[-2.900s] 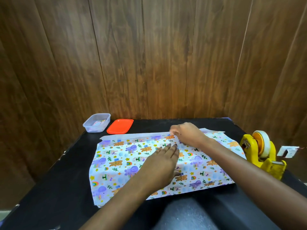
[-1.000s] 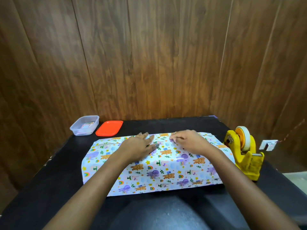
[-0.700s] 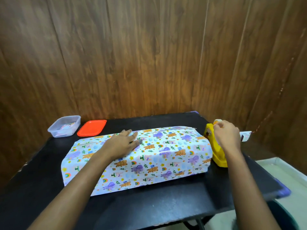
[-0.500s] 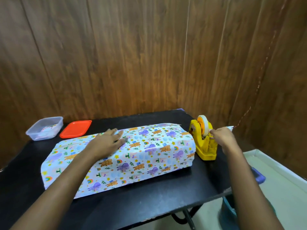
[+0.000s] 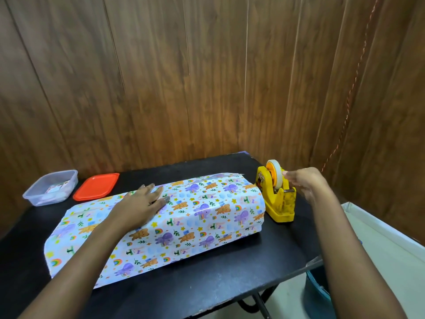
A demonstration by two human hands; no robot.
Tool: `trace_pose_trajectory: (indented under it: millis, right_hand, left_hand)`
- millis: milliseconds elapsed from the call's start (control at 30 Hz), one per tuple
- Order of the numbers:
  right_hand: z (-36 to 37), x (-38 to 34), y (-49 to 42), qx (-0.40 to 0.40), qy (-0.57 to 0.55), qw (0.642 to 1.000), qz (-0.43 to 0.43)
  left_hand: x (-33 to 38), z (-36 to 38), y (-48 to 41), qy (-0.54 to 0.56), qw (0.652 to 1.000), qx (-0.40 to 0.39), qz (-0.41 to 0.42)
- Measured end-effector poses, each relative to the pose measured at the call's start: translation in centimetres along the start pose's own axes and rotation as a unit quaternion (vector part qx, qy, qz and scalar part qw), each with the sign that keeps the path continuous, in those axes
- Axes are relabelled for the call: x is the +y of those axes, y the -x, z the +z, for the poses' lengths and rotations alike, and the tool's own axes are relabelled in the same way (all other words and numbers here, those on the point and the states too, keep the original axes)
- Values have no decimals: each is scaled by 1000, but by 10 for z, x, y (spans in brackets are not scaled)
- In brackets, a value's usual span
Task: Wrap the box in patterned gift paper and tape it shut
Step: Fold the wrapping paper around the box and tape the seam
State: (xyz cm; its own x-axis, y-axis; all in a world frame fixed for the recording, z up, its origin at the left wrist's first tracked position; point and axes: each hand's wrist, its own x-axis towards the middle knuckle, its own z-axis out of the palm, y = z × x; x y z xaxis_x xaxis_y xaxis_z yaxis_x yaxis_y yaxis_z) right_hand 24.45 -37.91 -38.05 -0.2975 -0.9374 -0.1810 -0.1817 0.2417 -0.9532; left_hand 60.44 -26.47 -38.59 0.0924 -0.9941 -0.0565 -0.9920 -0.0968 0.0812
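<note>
The box is hidden under the patterned gift paper [image 5: 195, 217], which is folded over it into a long parcel on the black table [image 5: 207, 286]. My left hand [image 5: 142, 203] lies flat on top of the parcel near its far edge and presses the paper down. At the parcel's right end stands a yellow tape dispenser [image 5: 279, 203]. My right hand [image 5: 301, 180] is at the dispenser, its fingers curled and its fingertips pinching at the tape roll [image 5: 276, 173].
A clear plastic tub [image 5: 51, 187] and its orange lid [image 5: 96, 186] sit at the table's far left. A wooden wall closes off the back. The table's right edge drops to a pale floor, where a blue bin [image 5: 317, 293] stands.
The paper has been folded over the box. My right hand left the parcel and went to the tape dispenser. My left hand stayed pressing on the paper. The view swung right.
</note>
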Motion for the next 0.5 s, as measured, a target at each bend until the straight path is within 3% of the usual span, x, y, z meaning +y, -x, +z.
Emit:
trace_pose_trajectory:
  millis: [200, 500]
  right_hand:
    - [-4, 13, 0, -8, -7, 1000, 0]
    - [8, 57, 5, 22, -131, 990, 45]
  left_hand:
    - [0, 0, -1, -3, 1000, -2, -2]
    - [-1, 0, 0, -3, 1000, 6, 0]
